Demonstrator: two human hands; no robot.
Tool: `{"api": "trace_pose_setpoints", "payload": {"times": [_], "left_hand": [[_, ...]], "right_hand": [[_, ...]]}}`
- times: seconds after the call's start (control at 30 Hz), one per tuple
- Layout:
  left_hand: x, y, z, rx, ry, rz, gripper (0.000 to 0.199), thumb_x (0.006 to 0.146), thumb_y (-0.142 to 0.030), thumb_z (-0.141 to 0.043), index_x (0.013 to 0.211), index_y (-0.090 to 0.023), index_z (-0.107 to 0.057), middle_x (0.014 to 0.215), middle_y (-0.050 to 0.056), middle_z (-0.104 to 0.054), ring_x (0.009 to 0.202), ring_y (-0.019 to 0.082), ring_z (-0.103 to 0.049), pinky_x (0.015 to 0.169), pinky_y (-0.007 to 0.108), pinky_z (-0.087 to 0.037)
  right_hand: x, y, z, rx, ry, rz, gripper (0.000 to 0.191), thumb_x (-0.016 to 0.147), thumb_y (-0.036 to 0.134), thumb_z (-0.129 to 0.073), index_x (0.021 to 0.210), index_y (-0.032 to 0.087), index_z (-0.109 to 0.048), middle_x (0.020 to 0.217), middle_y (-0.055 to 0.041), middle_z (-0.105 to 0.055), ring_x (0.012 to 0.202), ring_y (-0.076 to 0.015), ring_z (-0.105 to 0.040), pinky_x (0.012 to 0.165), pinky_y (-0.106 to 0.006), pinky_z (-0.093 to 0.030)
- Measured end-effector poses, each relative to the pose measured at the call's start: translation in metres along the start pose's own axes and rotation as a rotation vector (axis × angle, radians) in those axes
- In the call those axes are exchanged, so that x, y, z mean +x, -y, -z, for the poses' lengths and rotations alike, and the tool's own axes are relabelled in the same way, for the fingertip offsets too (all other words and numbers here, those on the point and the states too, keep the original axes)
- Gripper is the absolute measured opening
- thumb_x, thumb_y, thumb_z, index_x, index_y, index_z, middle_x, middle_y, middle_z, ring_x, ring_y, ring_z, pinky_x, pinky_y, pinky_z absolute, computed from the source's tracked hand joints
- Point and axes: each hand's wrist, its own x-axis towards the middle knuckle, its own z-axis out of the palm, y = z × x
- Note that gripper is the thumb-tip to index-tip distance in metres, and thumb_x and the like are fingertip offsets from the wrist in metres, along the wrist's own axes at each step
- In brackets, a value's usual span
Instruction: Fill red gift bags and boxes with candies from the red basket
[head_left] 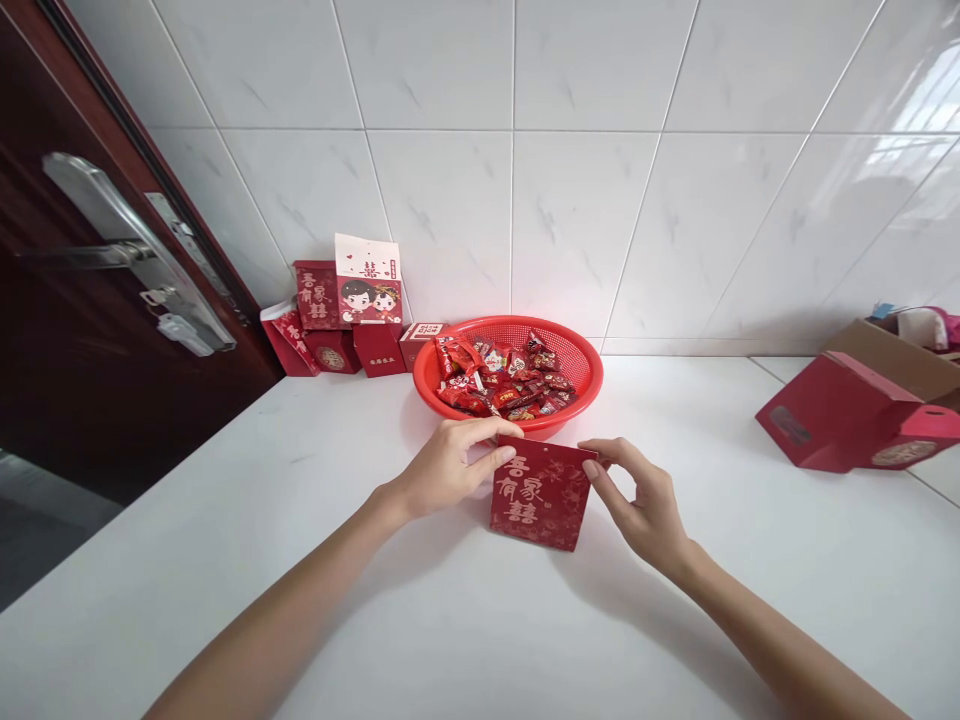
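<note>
A dark red gift box (541, 505) with pale Chinese lettering stands upright on the white table, its printed face toward me. My left hand (450, 465) pinches its upper left corner between thumb and fingers. At the upper right corner, my right hand (637, 500) grips the edge in the same way. The back of the box and whatever is inside are hidden from me. Just behind it sits a red plastic basket (589, 395) holding many wrapped candies (517, 385) in red and dark wrappers.
Several red gift boxes (352, 310) are stacked against the tiled wall at back left. On the right, a larger red box (844, 415) lies by an open cardboard box (892, 358). A dark door (67, 330) with keys in its lock borders the table's left side.
</note>
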Motion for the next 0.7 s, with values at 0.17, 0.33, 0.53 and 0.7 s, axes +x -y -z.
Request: {"api": "trace_pose_setpoints", "payload": {"times": [0.17, 0.33, 0.53, 0.7], "left_hand": [[-0.002, -0.001, -0.006, -0.012, -0.048, 0.003, 0.035, 0.094, -0.039, -0.062, 0.124, -0.021, -0.067, 0.119, 0.007, -0.077, 0.11, 0.023, -0.072, 0.101, 0.034, -0.057], [-0.001, 0.001, -0.007, 0.034, 0.002, -0.01, 0.047, 0.094, -0.042, -0.063, 0.136, -0.021, -0.059, 0.135, 0.011, -0.067, 0.11, 0.024, -0.072, 0.098, 0.037, -0.059], [0.001, 0.003, -0.006, 0.087, 0.048, -0.046, 0.028, 0.097, -0.036, -0.058, 0.116, -0.02, -0.071, 0.131, 0.01, -0.067, 0.114, 0.023, -0.069, 0.103, 0.036, -0.056], [0.001, 0.006, -0.007, 0.124, 0.033, -0.061, 0.025, 0.097, -0.035, -0.058, 0.109, -0.019, -0.074, 0.131, 0.011, -0.066, 0.119, 0.025, -0.067, 0.105, 0.037, -0.054]], "right_hand": [[0.016, 0.002, 0.024, -0.065, 0.08, 0.06, 0.019, 0.1, 0.028, -0.052, 0.093, 0.022, -0.068, 0.073, -0.0035, -0.068, 0.064, -0.0172, -0.062, 0.059, -0.031, -0.054], [0.036, -0.026, 0.089, -0.269, -0.206, -0.101, 0.013, 0.091, 0.036, -0.064, 0.086, 0.024, -0.069, 0.07, -0.0029, -0.069, 0.056, -0.018, -0.059, 0.057, -0.033, -0.05], [0.033, -0.077, 0.166, -0.474, -0.545, -0.528, 0.008, 0.085, 0.026, -0.064, 0.078, 0.021, -0.063, 0.075, -0.0139, -0.07, 0.072, -0.0266, -0.067, 0.076, -0.04, -0.049], [0.021, -0.106, 0.189, -0.569, -0.538, -0.656, 0.014, 0.077, 0.02, -0.066, 0.071, 0.023, -0.054, 0.076, -0.0126, -0.069, 0.077, -0.0267, -0.065, 0.082, -0.041, -0.042]]}}
